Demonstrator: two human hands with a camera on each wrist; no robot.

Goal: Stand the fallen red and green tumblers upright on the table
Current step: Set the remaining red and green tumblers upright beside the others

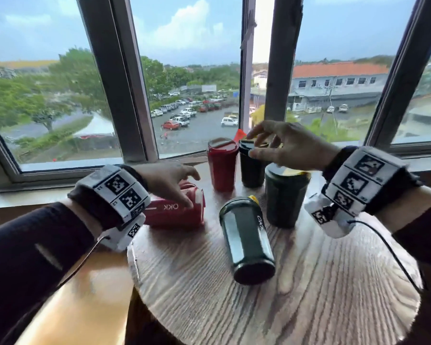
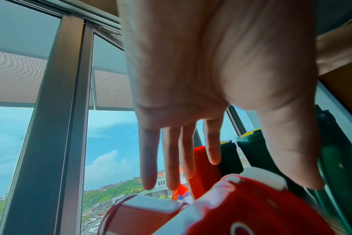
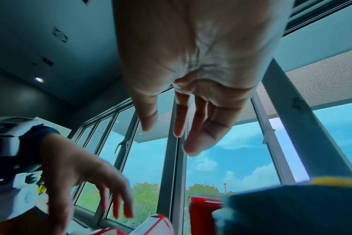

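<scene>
A red tumbler [image 1: 174, 214] with a white lid lies on its side at the left of the round wooden table [image 1: 321, 282]. My left hand [image 1: 184, 188] hovers over it with straight spread fingers, the thumb resting on its side; the left wrist view shows the red tumbler [image 2: 241, 206] just under the thumb. In the middle of the table a dark green tumbler [image 1: 246, 241] lies fallen, its base toward me, with no hand on it. Farther back, my right hand [image 1: 253, 144] hangs open and empty above the upright tumblers, its fingertips [image 3: 179, 133] loose in the air.
Three tumblers stand upright at the back of the table: a red one [image 1: 222, 164], a black one [image 1: 250, 168] and a dark green one [image 1: 285, 197] with a yellow-trimmed lid. A window sill [image 1: 60, 195] and window frames lie right behind them. The table's near half is bare wood.
</scene>
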